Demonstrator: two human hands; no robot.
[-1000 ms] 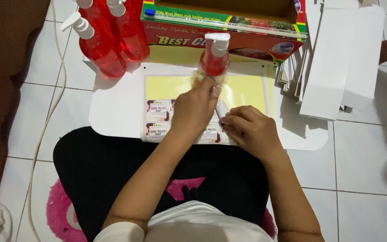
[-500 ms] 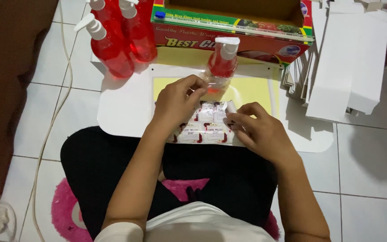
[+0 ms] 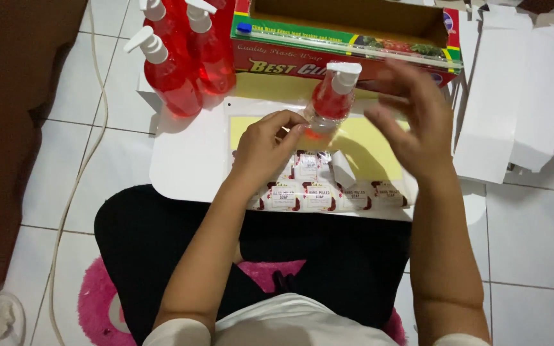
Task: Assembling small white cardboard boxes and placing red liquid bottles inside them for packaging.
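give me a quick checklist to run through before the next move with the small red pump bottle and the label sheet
1. Small clear pump bottle of red liquid upright on the white board: ok.
2. Left hand steadying it: ok, fingertips at its lower side.
3. Right hand free: ok, raised and open beside the bottle, blurred.
4. Sheet of small red and white labels within reach: ok, flat in front of the bottle.
5. Label already on the bottle: cannot tell.
6. Room around the bottle: ok, the three larger red pump bottles stand apart at the back left.
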